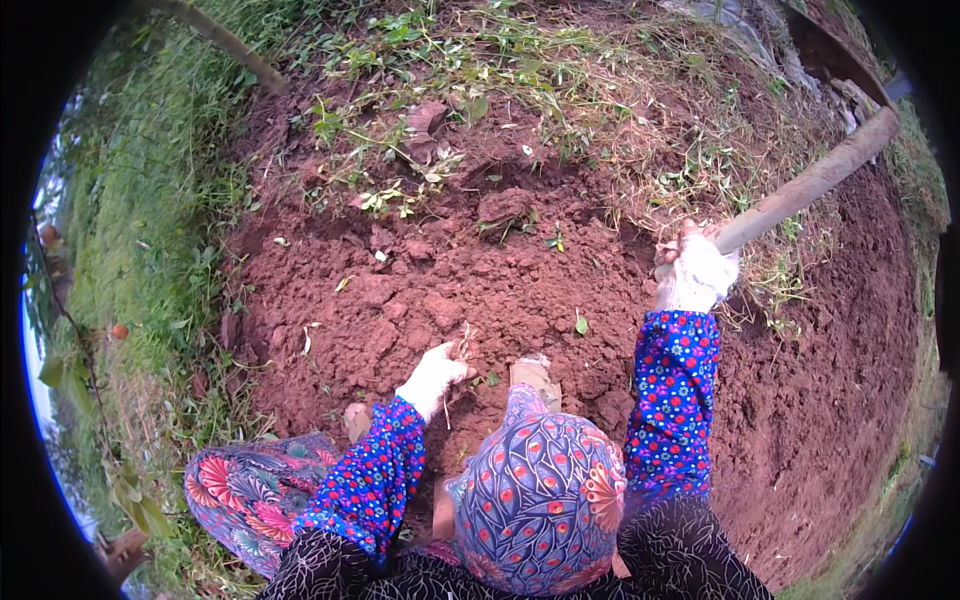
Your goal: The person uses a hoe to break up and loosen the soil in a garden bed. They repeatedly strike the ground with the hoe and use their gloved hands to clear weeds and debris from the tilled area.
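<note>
My right hand (694,266), in a white glove with bare fingertips, is closed around the wooden handle (810,180) of a long tool. A broad dark metal blade (832,56) joins the handle's far end at the upper right, so it looks like a hoe. Low over the loose red soil (450,300), my left hand (439,375), gloved too, pinches a small tuft of thin pale roots (466,341). A root strand hangs below its fingers. The soil lies in clods before my bent knees.
Pulled weeds (555,105) and dry grass cover the ground beyond the dug soil. A wooden pole (232,52) stands at the upper left beside green grass (150,210). A leafy branch (75,322) hangs at the far left. Grey plastic sheeting (739,30) lies at the upper right.
</note>
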The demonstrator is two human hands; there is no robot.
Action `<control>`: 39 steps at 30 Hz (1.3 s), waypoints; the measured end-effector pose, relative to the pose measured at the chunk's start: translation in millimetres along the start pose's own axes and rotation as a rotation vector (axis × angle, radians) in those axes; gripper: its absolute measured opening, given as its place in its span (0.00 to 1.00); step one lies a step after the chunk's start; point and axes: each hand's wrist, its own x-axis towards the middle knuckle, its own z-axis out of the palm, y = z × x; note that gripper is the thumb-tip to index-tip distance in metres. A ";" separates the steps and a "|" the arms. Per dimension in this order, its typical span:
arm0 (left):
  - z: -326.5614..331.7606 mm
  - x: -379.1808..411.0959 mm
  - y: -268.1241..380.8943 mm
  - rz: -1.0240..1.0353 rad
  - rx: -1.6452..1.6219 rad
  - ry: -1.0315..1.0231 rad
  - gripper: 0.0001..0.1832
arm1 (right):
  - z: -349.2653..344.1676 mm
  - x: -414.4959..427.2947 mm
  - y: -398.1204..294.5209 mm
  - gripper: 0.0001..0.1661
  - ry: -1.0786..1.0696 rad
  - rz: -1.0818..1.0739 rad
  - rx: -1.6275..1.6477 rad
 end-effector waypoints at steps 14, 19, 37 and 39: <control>-9.3 -14.4 -4.4 -0.040 -0.075 0.115 0.17 | -145.1 -155.6 80.9 0.11 -0.420 0.404 -1.009; -1.6 -10.6 -13.9 -0.043 -0.036 0.001 0.19 | -143.4 -115.8 108.6 0.10 -0.253 0.584 -0.457; -9.9 -18.1 -1.6 0.041 0.092 0.121 0.20 | -143.3 -131.9 100.2 0.20 -0.418 0.349 -1.370; -7.5 -17.3 -1.8 0.025 0.063 0.070 0.14 | -148.9 -130.4 86.6 0.19 -0.430 0.312 -1.289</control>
